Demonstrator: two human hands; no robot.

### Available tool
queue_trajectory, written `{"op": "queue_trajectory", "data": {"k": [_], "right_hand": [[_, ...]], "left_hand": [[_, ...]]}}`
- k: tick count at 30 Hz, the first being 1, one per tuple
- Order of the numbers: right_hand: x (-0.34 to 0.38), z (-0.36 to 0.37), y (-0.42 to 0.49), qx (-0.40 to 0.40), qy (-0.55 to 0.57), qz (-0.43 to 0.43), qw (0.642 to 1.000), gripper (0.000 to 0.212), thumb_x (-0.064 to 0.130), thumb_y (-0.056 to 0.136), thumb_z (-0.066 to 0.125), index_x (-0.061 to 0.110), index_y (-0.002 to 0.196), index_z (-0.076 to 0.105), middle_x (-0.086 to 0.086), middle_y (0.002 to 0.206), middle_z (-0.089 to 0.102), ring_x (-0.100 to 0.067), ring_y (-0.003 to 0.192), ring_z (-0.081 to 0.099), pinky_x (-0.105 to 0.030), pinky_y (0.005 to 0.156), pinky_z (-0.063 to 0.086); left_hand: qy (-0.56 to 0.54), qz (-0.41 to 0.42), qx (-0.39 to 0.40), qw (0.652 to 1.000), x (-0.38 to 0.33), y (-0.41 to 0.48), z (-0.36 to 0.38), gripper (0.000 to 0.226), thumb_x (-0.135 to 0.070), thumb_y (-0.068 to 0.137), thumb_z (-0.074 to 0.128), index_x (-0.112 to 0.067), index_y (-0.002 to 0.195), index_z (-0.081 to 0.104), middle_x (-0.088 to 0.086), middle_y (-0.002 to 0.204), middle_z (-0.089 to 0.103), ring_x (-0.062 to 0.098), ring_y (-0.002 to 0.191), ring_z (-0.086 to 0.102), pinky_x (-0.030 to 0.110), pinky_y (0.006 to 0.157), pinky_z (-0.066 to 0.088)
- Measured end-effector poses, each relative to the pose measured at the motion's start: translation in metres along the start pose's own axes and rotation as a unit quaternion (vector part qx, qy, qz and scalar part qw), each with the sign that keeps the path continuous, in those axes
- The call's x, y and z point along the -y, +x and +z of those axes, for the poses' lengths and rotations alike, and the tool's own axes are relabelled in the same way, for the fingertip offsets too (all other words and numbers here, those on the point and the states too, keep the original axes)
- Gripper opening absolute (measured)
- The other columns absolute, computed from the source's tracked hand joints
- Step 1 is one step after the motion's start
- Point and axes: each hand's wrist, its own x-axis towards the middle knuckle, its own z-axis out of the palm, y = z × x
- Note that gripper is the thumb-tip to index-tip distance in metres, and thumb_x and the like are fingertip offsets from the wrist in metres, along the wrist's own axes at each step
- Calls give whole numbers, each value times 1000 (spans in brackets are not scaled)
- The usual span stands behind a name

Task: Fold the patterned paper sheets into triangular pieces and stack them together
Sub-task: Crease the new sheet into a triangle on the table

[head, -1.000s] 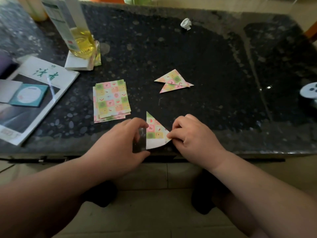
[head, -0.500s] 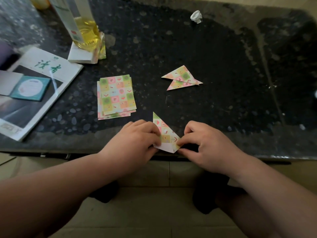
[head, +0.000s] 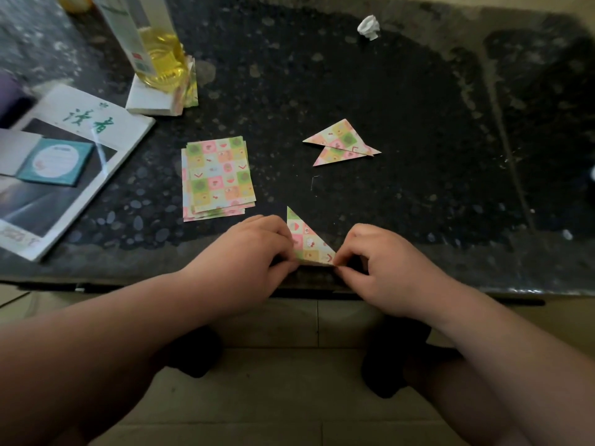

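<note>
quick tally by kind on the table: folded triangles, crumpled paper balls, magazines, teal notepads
folded triangles: 3
crumpled paper balls: 1
magazines: 1
teal notepads: 1
total: 6

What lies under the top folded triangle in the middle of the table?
A second folded triangle pokes out along the lower edge. The top triangle covers the rest of it. Any further piece beneath cannot be seen.
</note>
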Motion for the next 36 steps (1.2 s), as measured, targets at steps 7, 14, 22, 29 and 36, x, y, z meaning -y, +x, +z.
{"op": "queue_trajectory", "data": {"k": [7,14,22,29,36], "right_hand": [[0,-13,13,43,32,106,993,14,41,93,72,30,86,77,14,84,69,-3,80,64,-31,77,56],[6,-14,21,55,46,163,984,20,43,90,76,28,77,75,11,65,72,-3,61,66,-25,59,53],[11,-18,24,67,63,180,979,23,34,93,74,26,71,75,14,64,72,-1,58,66,-22,59,49],[15,-17,24,57,70,197,976,23,38,90,77,25,72,75,11,62,72,-5,58,67,-25,60,51],[15,-14,22,40,61,195,978,20,33,91,77,26,73,72,9,63,71,-5,65,68,-27,65,55]], "left_hand": [[-2,-62,2,998,-5,6,0,21,-42,101,55,-28,103,71,-16,117,53,10,113,49,40,109,35],[18,-44,-73,996,-20,5,3,47,-34,94,67,-27,136,49,-8,128,55,18,121,52,36,105,43],[259,126,-21,957,-50,-39,58,93,-59,86,63,6,149,44,25,160,34,40,151,29,52,119,19],[262,92,6,961,-42,-31,67,98,-68,90,53,6,152,36,25,162,29,40,153,23,54,120,32],[288,112,-20,951,-38,-24,69,94,-67,93,43,4,153,35,24,162,28,37,153,24,51,122,29]]}}
